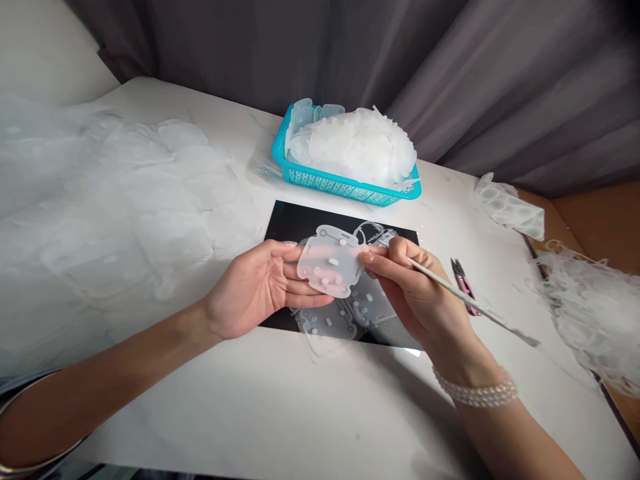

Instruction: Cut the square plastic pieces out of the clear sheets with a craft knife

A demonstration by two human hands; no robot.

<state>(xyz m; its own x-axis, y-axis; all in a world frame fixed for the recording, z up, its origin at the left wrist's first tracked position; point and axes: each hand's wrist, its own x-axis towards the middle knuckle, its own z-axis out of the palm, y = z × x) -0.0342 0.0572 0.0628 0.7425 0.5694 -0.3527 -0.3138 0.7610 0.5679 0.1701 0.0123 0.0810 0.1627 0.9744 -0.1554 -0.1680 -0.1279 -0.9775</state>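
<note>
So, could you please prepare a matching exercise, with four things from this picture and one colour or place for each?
1. Basket
2. Snips
3. Flat sheet
4. Raised translucent piece

A. Black
B. Between the left hand and the right hand
C. Turquoise
D. Pink with dark blades

Pairs: 1-C, 2-D, 3-A, 4-B

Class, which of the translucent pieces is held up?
The piece pinched at its right edge by the right grip, with the left grip partly behind it. Others lie on the black mat or in the blue basket.
</note>
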